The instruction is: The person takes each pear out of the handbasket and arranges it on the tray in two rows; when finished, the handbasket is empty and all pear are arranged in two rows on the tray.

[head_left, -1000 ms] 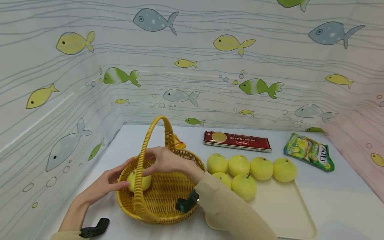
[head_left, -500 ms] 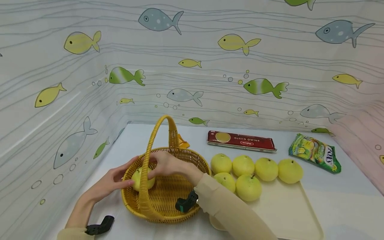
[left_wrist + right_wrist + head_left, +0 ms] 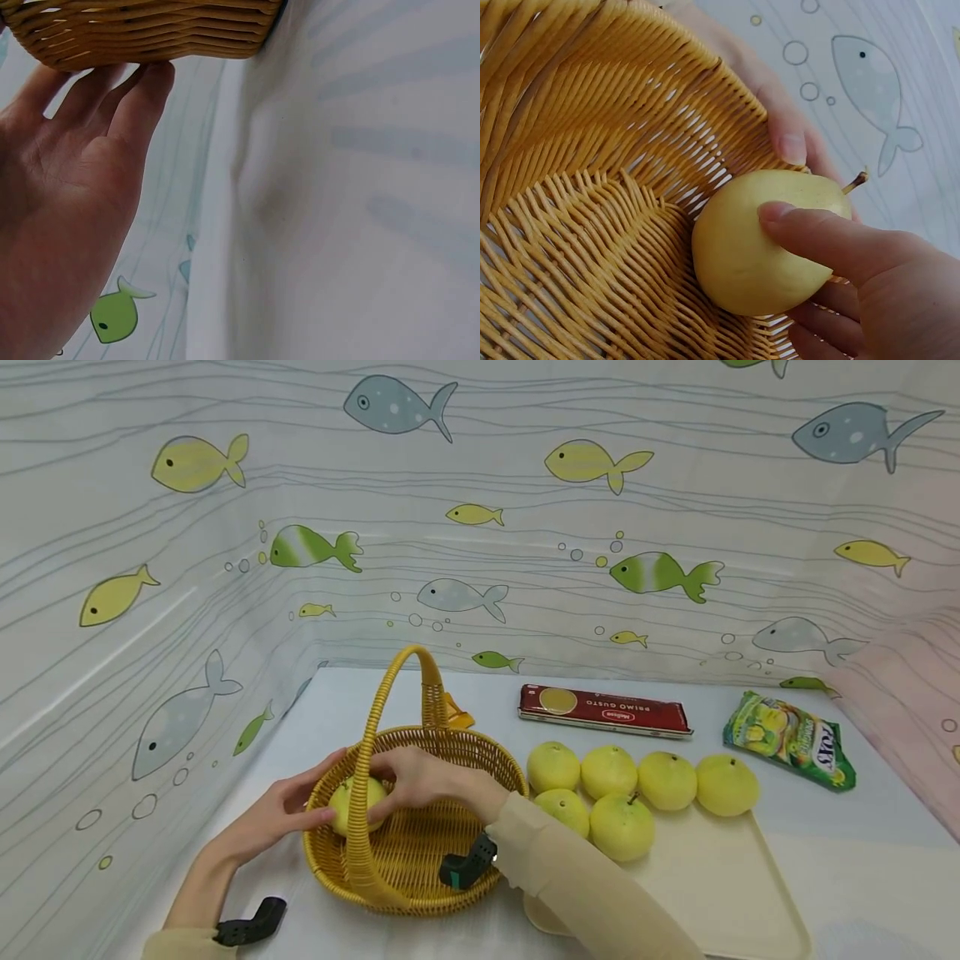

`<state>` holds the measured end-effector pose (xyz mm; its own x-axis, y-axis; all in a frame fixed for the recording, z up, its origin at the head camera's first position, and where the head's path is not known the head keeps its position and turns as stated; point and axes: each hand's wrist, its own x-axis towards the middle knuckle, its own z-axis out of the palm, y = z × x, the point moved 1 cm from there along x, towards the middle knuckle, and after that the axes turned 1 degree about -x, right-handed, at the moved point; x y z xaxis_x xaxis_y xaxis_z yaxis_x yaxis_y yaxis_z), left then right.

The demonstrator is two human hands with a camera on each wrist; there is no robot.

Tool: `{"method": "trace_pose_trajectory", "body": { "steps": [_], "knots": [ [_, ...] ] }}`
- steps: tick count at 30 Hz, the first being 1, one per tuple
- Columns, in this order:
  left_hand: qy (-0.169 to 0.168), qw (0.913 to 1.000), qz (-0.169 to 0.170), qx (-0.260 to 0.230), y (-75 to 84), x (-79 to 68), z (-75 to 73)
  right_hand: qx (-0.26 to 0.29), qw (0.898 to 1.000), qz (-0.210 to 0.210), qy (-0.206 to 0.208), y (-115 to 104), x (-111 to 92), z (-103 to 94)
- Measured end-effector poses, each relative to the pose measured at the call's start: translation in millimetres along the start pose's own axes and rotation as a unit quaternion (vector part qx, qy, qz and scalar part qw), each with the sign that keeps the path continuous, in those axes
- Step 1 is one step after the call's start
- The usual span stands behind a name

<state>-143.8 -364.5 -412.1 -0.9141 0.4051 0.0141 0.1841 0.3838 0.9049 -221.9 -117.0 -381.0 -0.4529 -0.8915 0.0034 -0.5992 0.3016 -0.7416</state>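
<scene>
A yellow pear [image 3: 739,240] with a short brown stem lies inside the wicker basket [image 3: 420,856], against its left wall. My right hand [image 3: 431,781] reaches into the basket and holds this pear, thumb on its near side and fingers partly hidden beneath it. At the left rim my left hand [image 3: 266,822] grips the basket, its thumb hooked over the edge. Its other fingers press the outer wicker, as the left wrist view shows. The tall basket handle [image 3: 390,685] arches above and covers part of the pear in the head view.
Several more yellow pears [image 3: 622,827] sit together on a cream tray [image 3: 727,893], right of the basket. Behind them lie a dark red Primo Gusto pack [image 3: 603,708] and a green Foxs bag [image 3: 791,739]. Something orange [image 3: 459,714] shows behind the basket. Fish-patterned walls enclose the table.
My right hand has lowered slightly around the pear. The pear stays against the basket's left wall, and my left hand keeps its grip. The head view has shifted a little.
</scene>
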Motion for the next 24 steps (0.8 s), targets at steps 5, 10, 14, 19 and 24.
{"method": "trace_pose_trajectory", "body": {
  "steps": [5,10,14,19,24],
  "knots": [
    [-0.001,1.0,0.0,0.003,1.1,0.5,0.2,0.016,1.0,0.005,-0.001,0.1,-1.3,-0.9],
    [0.005,0.9999,-0.004,0.008,0.7,0.3,-1.3,0.01,1.0,0.006,0.003,1.8,-0.1,-0.8],
    [0.004,1.0,-0.004,0.005,0.1,0.1,-1.6,0.014,1.0,0.018,0.003,2.4,-0.6,0.1],
    [0.005,1.0,-0.004,0.002,-0.1,-0.8,-1.0,0.027,0.999,0.02,-0.002,1.2,-2.3,0.6],
    [0.004,0.9999,-0.009,0.004,1.6,-1.7,-1.0,0.015,1.0,0.0,-0.005,0.5,-2.7,0.8]
  ]
}}
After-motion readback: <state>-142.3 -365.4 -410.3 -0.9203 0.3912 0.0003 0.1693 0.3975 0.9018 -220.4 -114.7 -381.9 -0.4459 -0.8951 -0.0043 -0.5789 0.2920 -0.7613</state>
